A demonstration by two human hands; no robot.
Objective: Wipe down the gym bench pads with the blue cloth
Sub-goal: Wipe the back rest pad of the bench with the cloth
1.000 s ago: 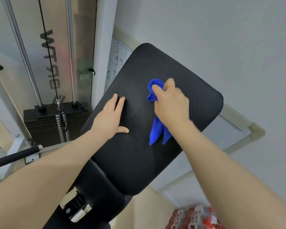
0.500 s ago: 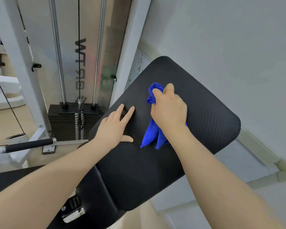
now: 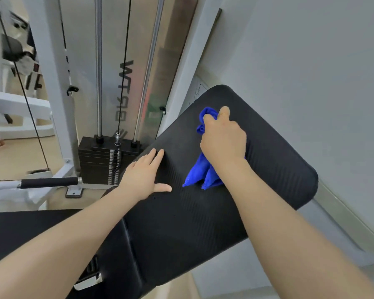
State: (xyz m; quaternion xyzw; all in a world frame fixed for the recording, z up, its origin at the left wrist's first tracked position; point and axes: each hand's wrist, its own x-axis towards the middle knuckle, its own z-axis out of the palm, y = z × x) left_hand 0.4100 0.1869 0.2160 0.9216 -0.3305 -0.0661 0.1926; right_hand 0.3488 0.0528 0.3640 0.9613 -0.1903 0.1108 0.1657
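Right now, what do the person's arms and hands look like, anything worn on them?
Both forearms are bare to the frame edge, with no sleeves in view. The left hand and right hand show no gloves, rings, watch or wristband.

Left hand [image 3: 144, 176] flat, fingers spread; right hand [image 3: 224, 140] fisted, both arms outstretched

A plain pale grey wall [image 3: 311, 61] fills the right side. To the left, a white steel cable-machine frame [image 3: 50, 83] is seen, with two chrome guide rods [image 3: 99, 67] running down into a black weight stack [image 3: 97, 160]. A black-gripped metal handle bar [image 3: 49, 182] lies low beside it. Light beige flooring [image 3: 15, 156] is lit evenly.
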